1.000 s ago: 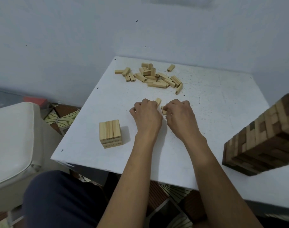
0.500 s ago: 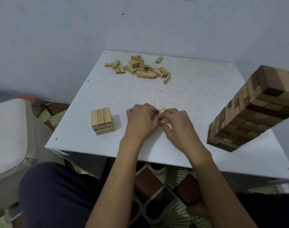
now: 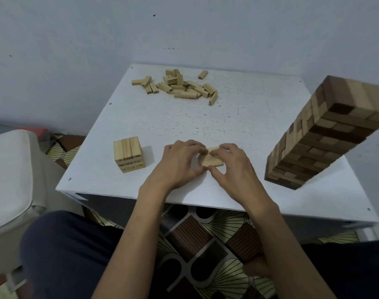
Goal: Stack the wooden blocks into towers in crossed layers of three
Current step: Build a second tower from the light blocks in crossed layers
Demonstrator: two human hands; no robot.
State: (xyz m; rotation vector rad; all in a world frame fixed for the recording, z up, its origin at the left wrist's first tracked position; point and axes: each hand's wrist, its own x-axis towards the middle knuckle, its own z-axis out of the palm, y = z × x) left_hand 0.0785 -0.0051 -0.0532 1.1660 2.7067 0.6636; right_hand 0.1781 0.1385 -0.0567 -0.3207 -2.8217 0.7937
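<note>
base layer comes together on the bench (image 3: 206,124)
the blocks i was gathering a second ago now lie flat as one row (image 3: 212,161) between my left hand (image 3: 177,167) and right hand (image 3: 236,169), fingers (image 3: 195,145) of both clamped on its edges, right of the small stack (image 3: 129,155)

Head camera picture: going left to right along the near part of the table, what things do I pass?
small light tower → left hand → flat row of blocks that both hands pinch → right hand → tall two-tone tower
</note>
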